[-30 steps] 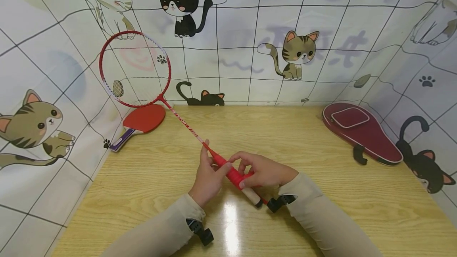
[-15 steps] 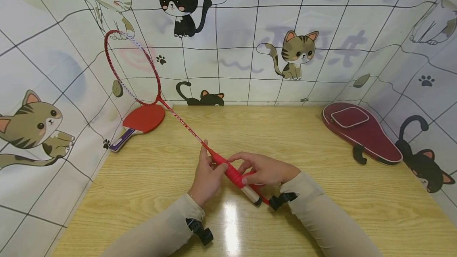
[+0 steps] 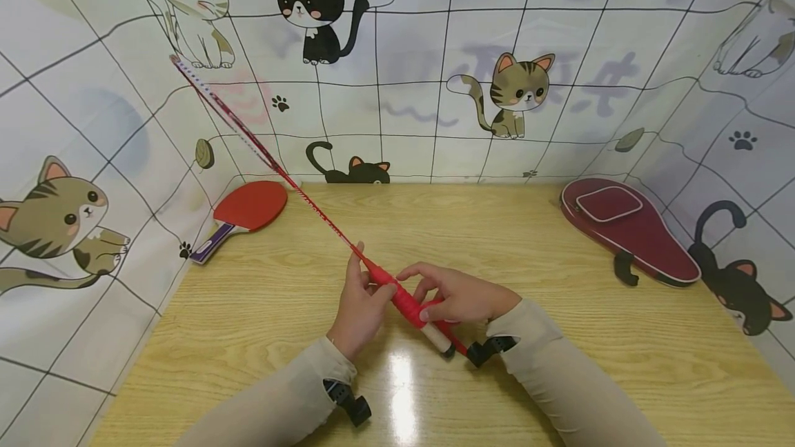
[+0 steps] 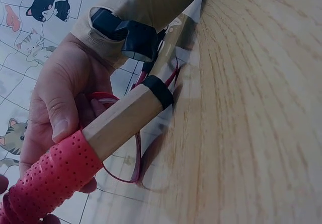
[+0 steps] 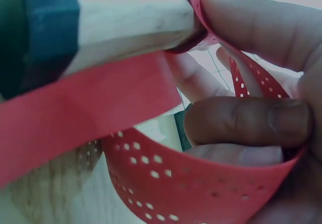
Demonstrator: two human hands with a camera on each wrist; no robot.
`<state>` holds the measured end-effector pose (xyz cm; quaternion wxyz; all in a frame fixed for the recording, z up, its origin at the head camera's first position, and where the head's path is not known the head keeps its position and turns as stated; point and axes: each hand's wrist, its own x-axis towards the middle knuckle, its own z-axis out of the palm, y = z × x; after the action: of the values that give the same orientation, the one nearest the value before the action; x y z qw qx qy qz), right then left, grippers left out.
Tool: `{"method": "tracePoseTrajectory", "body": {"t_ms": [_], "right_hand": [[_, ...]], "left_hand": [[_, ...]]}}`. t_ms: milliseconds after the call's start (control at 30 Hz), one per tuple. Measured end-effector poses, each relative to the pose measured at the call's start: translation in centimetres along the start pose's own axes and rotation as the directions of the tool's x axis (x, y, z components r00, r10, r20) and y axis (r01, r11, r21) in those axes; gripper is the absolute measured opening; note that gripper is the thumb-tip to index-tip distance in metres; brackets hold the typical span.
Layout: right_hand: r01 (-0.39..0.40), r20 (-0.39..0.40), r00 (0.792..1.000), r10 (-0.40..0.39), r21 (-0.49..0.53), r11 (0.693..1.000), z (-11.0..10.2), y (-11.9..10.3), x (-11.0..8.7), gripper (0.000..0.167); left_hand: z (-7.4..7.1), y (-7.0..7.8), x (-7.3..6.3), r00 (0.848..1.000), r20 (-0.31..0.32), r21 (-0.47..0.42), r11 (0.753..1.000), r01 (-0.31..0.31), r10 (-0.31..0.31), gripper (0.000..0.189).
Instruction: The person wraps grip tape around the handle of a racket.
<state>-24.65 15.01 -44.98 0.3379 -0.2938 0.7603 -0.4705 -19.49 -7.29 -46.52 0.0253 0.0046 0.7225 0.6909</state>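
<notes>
A red badminton racket [image 3: 317, 209] slants up to the left in the head view, its head seen edge-on. My left hand [image 3: 360, 312] grips the upper handle, thumb on top. Perforated red grip tape [image 4: 55, 178] covers that part. Below the wrap, the bare wooden handle [image 4: 121, 118] shows, ending in a dark band [image 5: 53, 30]. My right hand [image 3: 468, 295] pinches the tape at the wrap's lower edge, thumb on the handle. In the right wrist view, the loose tape strip [image 5: 186, 183] loops round its curled fingers, and a length trails beside the handle.
A red table tennis bat [image 3: 254, 205] lies at the table's back left. The dark red racket case [image 3: 621, 226] lies at the back right, its black strap [image 3: 625, 269] hanging forward. A cat-patterned sheet [image 3: 410, 109] encloses the wooden table [image 3: 497, 226].
The racket has turned about its shaft, so its head went from face-on to edge-on. My right hand has shifted slightly right with the tape; my left still holds the handle.
</notes>
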Motion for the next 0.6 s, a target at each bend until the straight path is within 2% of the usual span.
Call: {"method": "tracePoseTrajectory", "body": {"t_ms": [200,600], "right_hand": [[0.009,-0.019,1.000,-0.009,-0.012,1.000,-0.01,0.17,0.10,0.064],[-0.014,0.004,1.000,0.014,-0.010,1.000,-0.36,0.25,-0.12,0.063]], "left_hand": [[-0.04,0.03,-0.09,1.000,0.004,0.068,0.998,0.003,-0.003,0.096],[0.03,-0.11,0.09,1.000,-0.010,0.019,1.000,0.017,-0.017,0.092]]}}
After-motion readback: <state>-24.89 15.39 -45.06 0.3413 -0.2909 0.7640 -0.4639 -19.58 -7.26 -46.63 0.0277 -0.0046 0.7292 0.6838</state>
